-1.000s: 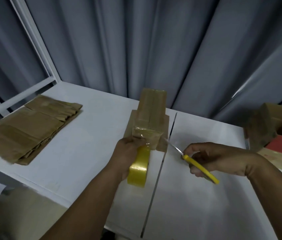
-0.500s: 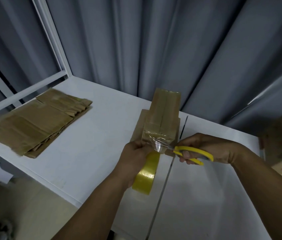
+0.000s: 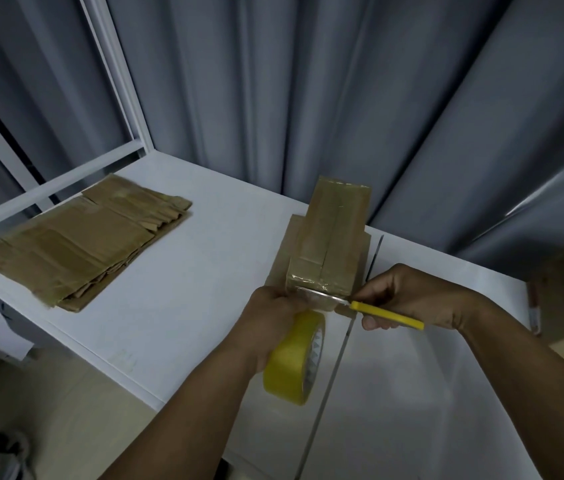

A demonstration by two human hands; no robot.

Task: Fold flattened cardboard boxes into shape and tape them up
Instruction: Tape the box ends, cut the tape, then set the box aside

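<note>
L hand gripped the yellow tape roll just below the folded cardboard box, which stood mid-table. R hand was curled round yellow-handled scissors, blades across the tape strip at the box's near end. Flat boxes lay stacked well to the left.

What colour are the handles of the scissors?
Yellow scissors handles, seen best in the head view.
</note>
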